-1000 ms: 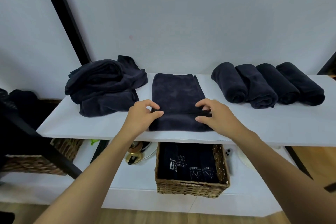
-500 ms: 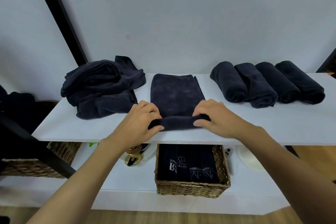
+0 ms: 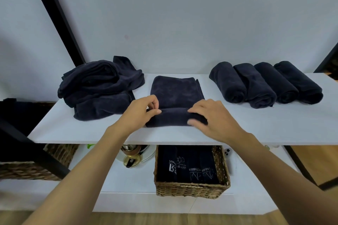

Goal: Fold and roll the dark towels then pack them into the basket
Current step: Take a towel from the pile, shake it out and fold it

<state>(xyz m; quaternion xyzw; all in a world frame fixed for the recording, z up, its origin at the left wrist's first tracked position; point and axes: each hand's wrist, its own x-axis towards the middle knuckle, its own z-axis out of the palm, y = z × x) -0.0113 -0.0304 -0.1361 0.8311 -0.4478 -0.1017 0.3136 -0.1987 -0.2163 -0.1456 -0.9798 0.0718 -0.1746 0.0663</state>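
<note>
We're at the white shelf top, and it's crowded. A loose heap of unfolded dark towels sits on the left, just beside our left hand. Four rolled dark towels lie side by side on the right, touching one another. A black slanted frame bar climbs the wall behind the heap. Between the two groups lies the flat dark folded towel, its near end turned up into a low roll. Our left hand pinches the roll's left end between thumb and curled fingers. Our right hand curls over its right end.

Down on the lower white shelf, the brown woven wicker basket stands right under that towel. It holds dark towels with white lettering, packed side by side. A round gold object sits to its left. A second woven basket shows at far left; we can't tell what's in it.
</note>
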